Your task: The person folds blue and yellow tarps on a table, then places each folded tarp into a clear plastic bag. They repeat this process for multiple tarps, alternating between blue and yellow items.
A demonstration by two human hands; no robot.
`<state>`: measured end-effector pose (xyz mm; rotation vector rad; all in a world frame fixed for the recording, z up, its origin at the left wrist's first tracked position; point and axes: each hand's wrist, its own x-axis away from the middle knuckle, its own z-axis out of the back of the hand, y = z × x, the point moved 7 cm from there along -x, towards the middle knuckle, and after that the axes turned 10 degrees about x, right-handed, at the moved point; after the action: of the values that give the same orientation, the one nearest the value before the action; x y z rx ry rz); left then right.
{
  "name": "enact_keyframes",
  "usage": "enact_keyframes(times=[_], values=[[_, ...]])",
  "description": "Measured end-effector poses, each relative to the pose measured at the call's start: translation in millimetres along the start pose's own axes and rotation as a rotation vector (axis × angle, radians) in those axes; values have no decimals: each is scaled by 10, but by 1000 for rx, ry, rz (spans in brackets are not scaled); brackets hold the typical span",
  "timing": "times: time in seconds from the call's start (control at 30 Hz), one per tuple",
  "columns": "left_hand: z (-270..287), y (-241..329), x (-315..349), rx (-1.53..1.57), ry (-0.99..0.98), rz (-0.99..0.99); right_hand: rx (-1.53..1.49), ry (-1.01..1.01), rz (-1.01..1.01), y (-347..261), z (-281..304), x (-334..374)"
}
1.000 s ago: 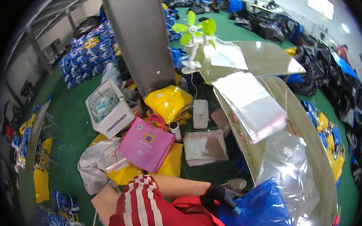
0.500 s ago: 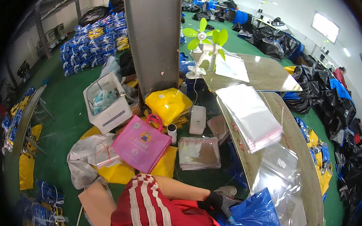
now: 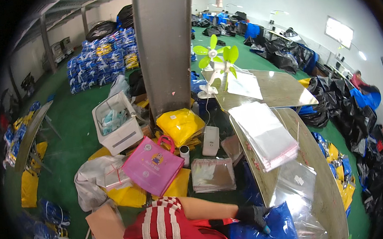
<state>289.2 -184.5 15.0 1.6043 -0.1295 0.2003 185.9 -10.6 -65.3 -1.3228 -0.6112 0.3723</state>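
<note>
My left arm, in a red sleeve with white stripes, reaches across to the right. My left hand [image 3: 251,216], in a dark glove with a teal fingertip, is closed on the upper edge of a shiny blue plastic bag [image 3: 277,229]. The bag lies low in the picture, beside the rounded table, and its lower part runs out of view. My right hand is not in view. Clear plastic sleeves [image 3: 296,183] lie on the table just beyond the bag.
A stack of clear bags [image 3: 266,134] lies on the wooden table [image 3: 311,146], with a green-bladed fan [image 3: 213,53] behind. Ahead are a pink tote [image 3: 152,166], yellow packages [image 3: 180,124], a white bin [image 3: 118,124] and a steel pillar [image 3: 164,50]. Black sacks [image 3: 332,96] line the right.
My left hand has moved up and to the right along the blue bag, its forearm now more level. The whole view has shifted slightly.
</note>
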Motion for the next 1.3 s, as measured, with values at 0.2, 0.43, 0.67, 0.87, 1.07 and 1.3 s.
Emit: enact_keyframes(times=[0.2,0.43,0.67,0.87,1.07,1.3], values=[[113,228,100,78,42,-190,-250,85,16,172,474,642],[-43,135,-189,444,177,188,-317,159,22,-884,661,682],[28,154,-446,214,24,-77,-284,17,-56,-1071,577,728],[-10,66,-564,795,131,14,-5,140,86,-1202,698,699],[-85,21,-557,503,-21,201,-270,240,-74,-969,782,707],[-62,-156,-689,211,-197,74,-357,246,11,-896,907,604]])
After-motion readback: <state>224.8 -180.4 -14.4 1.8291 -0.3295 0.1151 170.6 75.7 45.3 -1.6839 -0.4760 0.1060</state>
